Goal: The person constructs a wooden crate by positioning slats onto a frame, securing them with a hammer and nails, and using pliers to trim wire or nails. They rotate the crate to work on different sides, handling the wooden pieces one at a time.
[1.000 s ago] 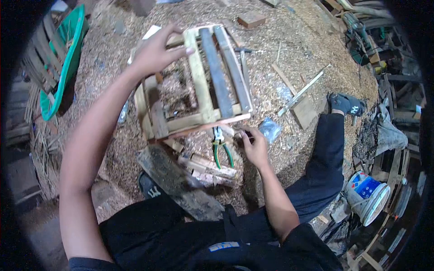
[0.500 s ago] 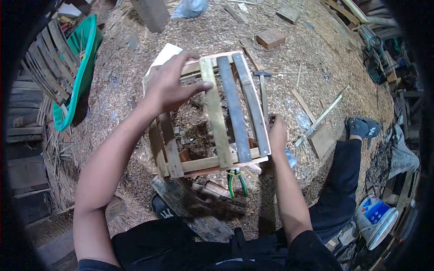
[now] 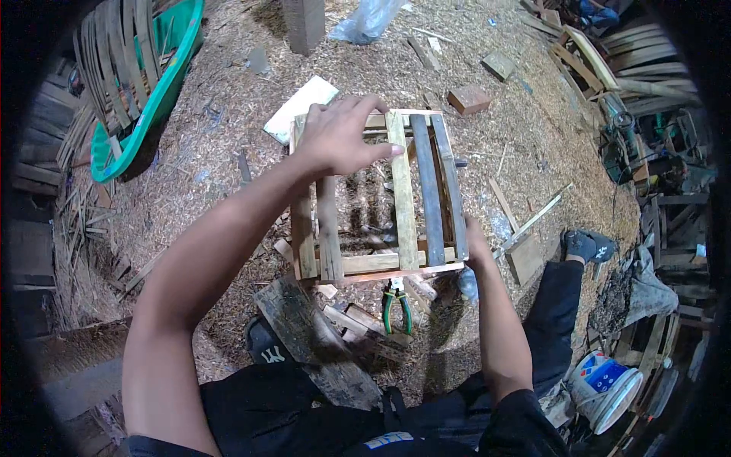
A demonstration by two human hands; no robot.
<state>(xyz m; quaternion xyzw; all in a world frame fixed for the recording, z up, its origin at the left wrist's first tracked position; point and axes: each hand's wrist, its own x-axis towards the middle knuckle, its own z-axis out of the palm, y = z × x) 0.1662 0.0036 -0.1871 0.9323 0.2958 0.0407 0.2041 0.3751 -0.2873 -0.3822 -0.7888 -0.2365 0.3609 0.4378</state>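
Note:
A slatted wooden crate [image 3: 405, 206] is held up over the ground between my hands. My left hand [image 3: 343, 137] grips its upper edge, the thumb resting on a pale slat and the fingers over the top. At the crate's lower right side is my right hand [image 3: 477, 245], its fingers partly hidden behind the frame. Just below the crate, pliers with green and yellow handles [image 3: 397, 311] lie by some wood scraps. A hammer head [image 3: 461, 162] pokes out past the crate's right side.
A weathered board [image 3: 316, 343] lies near my feet. A green tub with slats [image 3: 145, 126] stands at the left, a wooden post [image 3: 304, 27] at the top. A brick-like block [image 3: 468, 99] and a white bucket [image 3: 605, 392] are on the right.
The view has shifted. The crate, still in both hands, is more upright and covers most of the hammer, whose handle showed before.

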